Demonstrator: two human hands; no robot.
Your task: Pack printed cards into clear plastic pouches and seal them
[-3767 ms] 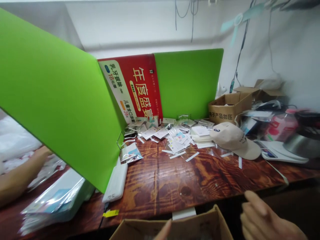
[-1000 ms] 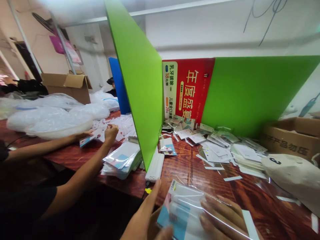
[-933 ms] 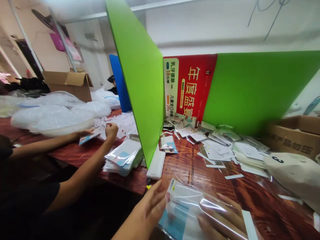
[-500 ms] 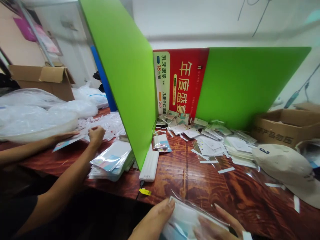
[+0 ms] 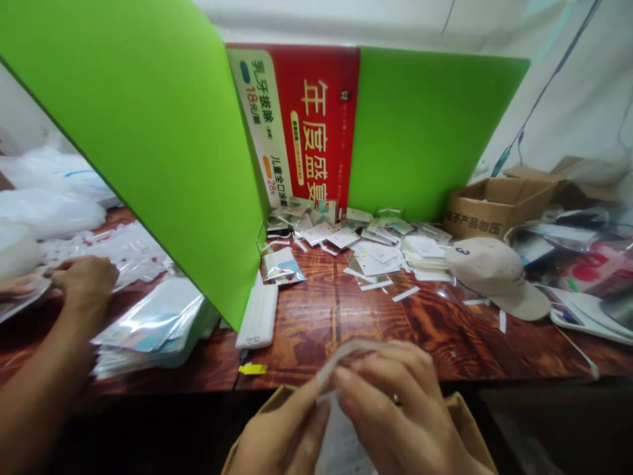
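Low in the head view, above the front edge of the table, my two hands are on a clear plastic bag (image 5: 341, 439) with a whitish sheet or card inside. Its upper edge arches over my fingers. My left hand (image 5: 284, 432) grips the bag's left side between thumb and fingers. Curled over the top edge, my right hand (image 5: 400, 402) pinches it close to the left thumb. Beneath both hands show the edges of an open cardboard box (image 5: 457, 409). The lower part of the bag is hidden by my hands and the frame edge.
Green partitions (image 5: 435, 132) and a red sign (image 5: 316, 132) stand behind. Bagged cards (image 5: 380, 257), a power bank (image 5: 258, 315), a cap (image 5: 494, 274) and a carton (image 5: 494, 208) lie on the table. Left of the partition, a co-worker's hand (image 5: 86, 277) works near stacked packets (image 5: 153, 323).
The view has swung to the right and down. My hands have drawn together at the bag's upper edge, and the box beneath them has come into view.
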